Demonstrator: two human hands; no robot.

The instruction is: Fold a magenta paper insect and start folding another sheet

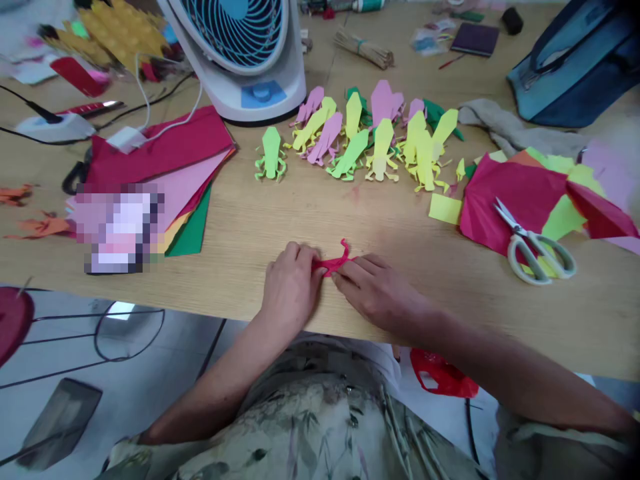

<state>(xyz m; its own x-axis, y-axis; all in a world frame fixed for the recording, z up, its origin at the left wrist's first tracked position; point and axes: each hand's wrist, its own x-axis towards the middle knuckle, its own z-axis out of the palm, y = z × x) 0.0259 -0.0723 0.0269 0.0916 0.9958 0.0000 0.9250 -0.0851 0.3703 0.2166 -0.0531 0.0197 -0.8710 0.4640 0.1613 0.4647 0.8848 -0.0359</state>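
Head view: left hand (291, 283) and right hand (379, 288) pinch the small red paper piece (331, 265) from both sides, probably to keep it steady.

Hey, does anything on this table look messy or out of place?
Nothing looks spilled. At right, the paper heap looks untidy: creased and overlapping, with scissors lying on top. At left, a white charger-like block rests on red paper, seemingly an odd spot.
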